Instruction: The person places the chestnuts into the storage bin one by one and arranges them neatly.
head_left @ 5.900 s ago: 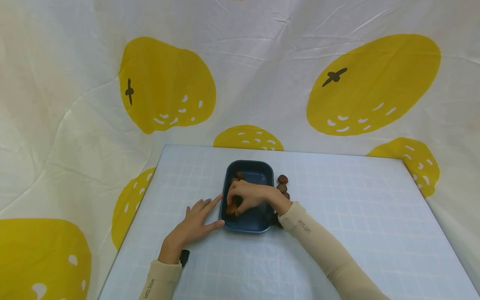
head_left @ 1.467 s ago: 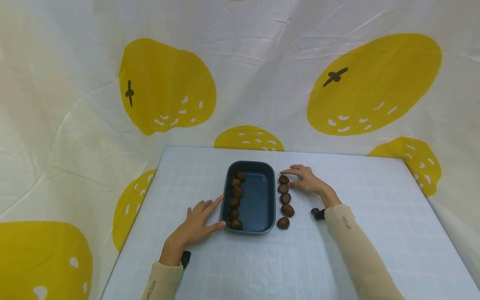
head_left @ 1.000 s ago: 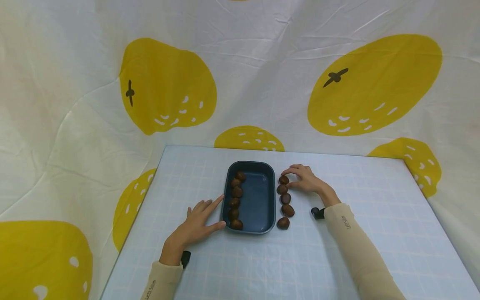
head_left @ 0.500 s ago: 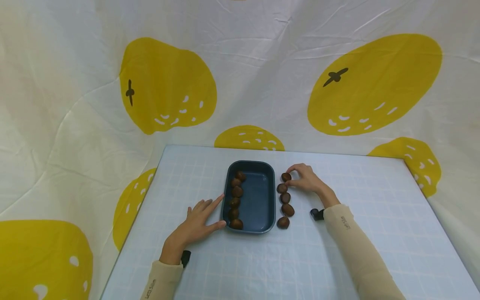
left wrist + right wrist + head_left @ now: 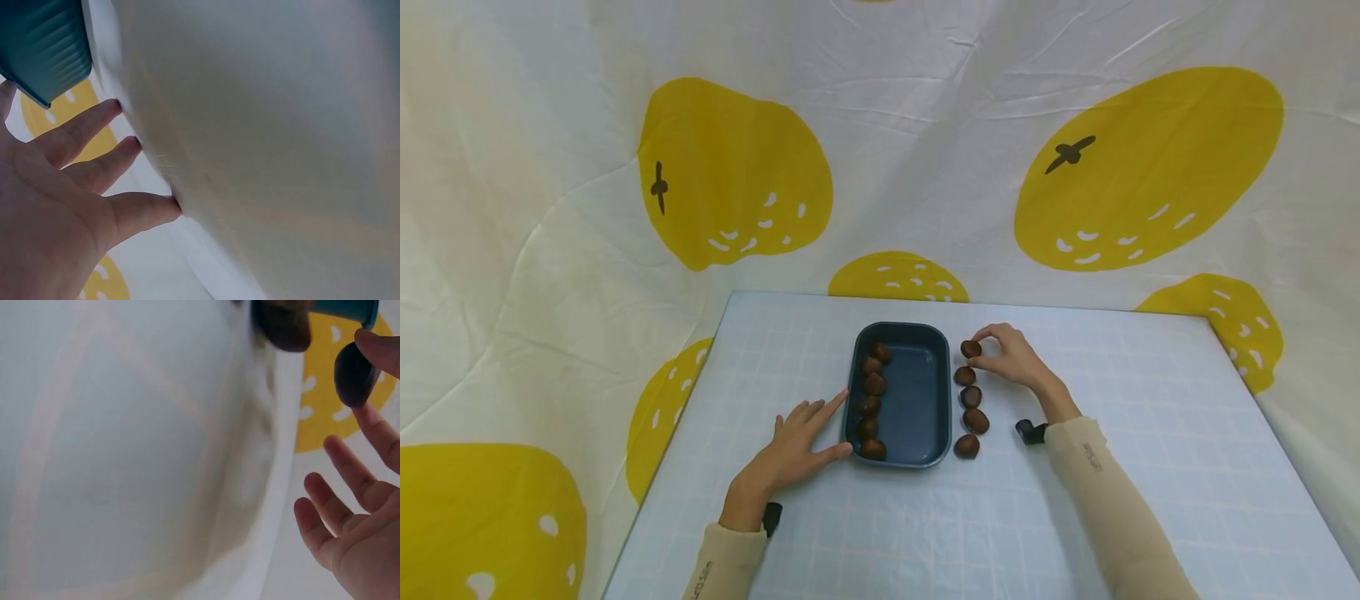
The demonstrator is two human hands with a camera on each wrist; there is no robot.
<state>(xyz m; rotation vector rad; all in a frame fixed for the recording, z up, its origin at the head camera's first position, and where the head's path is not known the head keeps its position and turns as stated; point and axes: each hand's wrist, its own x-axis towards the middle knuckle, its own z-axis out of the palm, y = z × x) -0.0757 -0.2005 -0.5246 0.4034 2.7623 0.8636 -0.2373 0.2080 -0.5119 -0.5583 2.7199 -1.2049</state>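
My right hand (image 5: 1017, 360) pinches a brown chestnut (image 5: 971, 348) between thumb and forefinger, just right of the tray's far end. In the right wrist view this chestnut (image 5: 355, 376) looks raised off the table, and the other fingers are spread. Below it in the head view, a loose column holds several chestnuts (image 5: 972, 397) on the table. The dark blue rectangular tray (image 5: 945, 400) has a line of chestnuts (image 5: 874, 383) along its left inner side. With fingers spread, my left hand (image 5: 786, 450) rests on the table, its forefinger and thumb tips at the tray's left side.
A pale blue checked cloth (image 5: 887, 533) covers the table. Behind it hangs a white curtain (image 5: 917, 167) printed with yellow fruit. Black wrist cameras (image 5: 1032, 432) sit on both wrists.
My right hand was inside the tray at first, then moved out to the farthest chestnut on the right. It has since pinched that chestnut and drawn it away from the column. The left hand stays put.
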